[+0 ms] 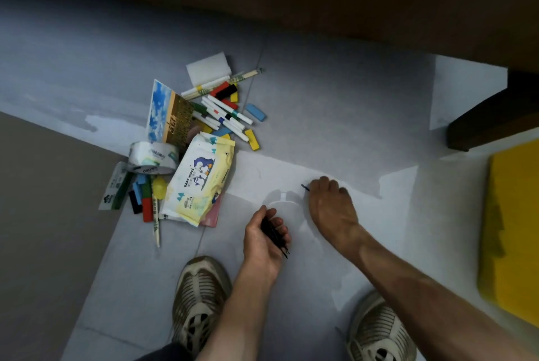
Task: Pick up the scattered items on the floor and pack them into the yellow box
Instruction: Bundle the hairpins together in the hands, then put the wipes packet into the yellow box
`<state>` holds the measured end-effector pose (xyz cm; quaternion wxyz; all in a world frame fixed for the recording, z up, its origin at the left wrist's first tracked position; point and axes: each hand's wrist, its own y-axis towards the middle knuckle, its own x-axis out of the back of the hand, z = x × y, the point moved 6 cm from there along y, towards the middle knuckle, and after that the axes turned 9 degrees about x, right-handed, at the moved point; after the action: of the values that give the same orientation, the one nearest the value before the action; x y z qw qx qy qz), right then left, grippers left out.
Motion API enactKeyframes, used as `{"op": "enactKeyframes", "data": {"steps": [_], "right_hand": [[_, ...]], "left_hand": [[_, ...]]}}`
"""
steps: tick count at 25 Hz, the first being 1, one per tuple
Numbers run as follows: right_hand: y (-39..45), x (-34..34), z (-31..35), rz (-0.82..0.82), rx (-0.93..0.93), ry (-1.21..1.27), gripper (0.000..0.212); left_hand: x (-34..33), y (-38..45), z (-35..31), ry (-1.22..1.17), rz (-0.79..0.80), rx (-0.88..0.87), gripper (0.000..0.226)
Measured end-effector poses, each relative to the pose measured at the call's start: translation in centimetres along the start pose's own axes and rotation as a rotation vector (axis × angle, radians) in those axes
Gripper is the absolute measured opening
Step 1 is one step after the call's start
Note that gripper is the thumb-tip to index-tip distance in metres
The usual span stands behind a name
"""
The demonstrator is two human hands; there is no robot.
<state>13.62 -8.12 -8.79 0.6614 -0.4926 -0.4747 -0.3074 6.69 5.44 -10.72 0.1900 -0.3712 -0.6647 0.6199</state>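
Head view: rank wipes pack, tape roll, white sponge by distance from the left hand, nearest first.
From the left hand:
1. Wipes pack, just up-left of it.
2. Tape roll, further left, beyond the pack.
3. White sponge, at the pile's far top edge.

Looking down at a grey tiled floor (335,115). Left hand (264,239) palm up, fingers curled round a bundle of thin black sticks (273,234). Right hand (331,206) knuckles up, fingertips down at the floor, pinching a small blue stick (305,187). Further left, a heap: pack of baby wipes (199,179), roll of tape (153,157) touching its edge, white markers (226,114), coloured blocks (251,138), a white sponge (208,68), a picture card (169,114) standing tilted. At the right edge, part of a yellow box (513,229), well apart from the heap. Below, two worn sneakers (201,299) planted on the floor.
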Motion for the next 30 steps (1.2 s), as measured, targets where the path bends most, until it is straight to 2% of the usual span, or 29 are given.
{"op": "enactKeyframes", "data": {"steps": [1,3,4,5,6,8,11,14,16,18,19,22,24,26,30], "right_hand": [[-0.3,0.0,-0.3,0.038,-0.117,0.172,0.025],[-2.0,0.4,-1.3,0.037,-0.338,0.763,0.02],[-3.8,1.3,-2.1,-0.015,-0.411,1.106,0.017],[-5.5,3.0,-2.7,-0.128,-0.422,1.313,0.015],[-7.7,5.1,-3.9,-0.259,-0.432,1.421,0.015],[-13.4,9.9,-7.6,-0.548,-0.483,1.562,0.018],[-23.0,15.6,-13.9,-0.91,-0.589,1.565,0.025],[-29.9,18.0,-18.5,-1.129,-0.723,1.532,0.03],[-34.4,17.9,-21.1,-1.249,-0.879,1.494,0.022],[-37.0,16.9,-22.9,-1.254,-0.966,1.505,0.019],[-37.4,16.3,-23.3,-1.225,-0.974,1.558,0.024],[-37.1,15.8,-22.9,-1.223,-0.891,1.754,0.039],[-36.3,16.0,-22.2,-1.215,-0.817,1.777,0.041],[-34.4,16.5,-20.8,-1.104,-0.73,1.789,0.039],[-28.6,18.5,-15.1,-0.739,-0.583,1.753,0.04]], "left_hand": [[-0.4,-0.4,0.1,-0.006,0.006,-0.001,0.023],[-2.2,-1.5,0.2,-0.013,0.037,0.005,0.031],[-4.2,-2.4,0.6,0.012,0.08,0.02,0.037],[-6.4,-3.4,1.0,0.047,0.13,0.03,0.04],[-9.2,-4.7,1.9,0.095,0.195,0.038,0.041],[-15.6,-8.9,5.3,0.233,0.348,0.066,0.037],[-24.0,-17.1,12.7,0.453,0.579,0.095,0.03],[-29.1,-22.2,18.5,0.594,0.674,0.097,0.03],[-30.9,-24.8,22.4,0.667,0.704,0.136,0.032],[-31.6,-26.2,25.3,0.722,0.757,0.2,0.046],[-31.7,-26.3,25.9,0.741,0.772,0.225,0.055],[-31.3,-25.4,25.3,0.733,0.776,0.228,0.071],[-30.8,-24.8,23.8,0.687,0.759,0.178,0.072],[-29.7,-24.6,21.2,0.611,0.725,0.096,0.066],[-24.3,-24.2,12.8,0.522,0.594,-0.087,0.057]]}}
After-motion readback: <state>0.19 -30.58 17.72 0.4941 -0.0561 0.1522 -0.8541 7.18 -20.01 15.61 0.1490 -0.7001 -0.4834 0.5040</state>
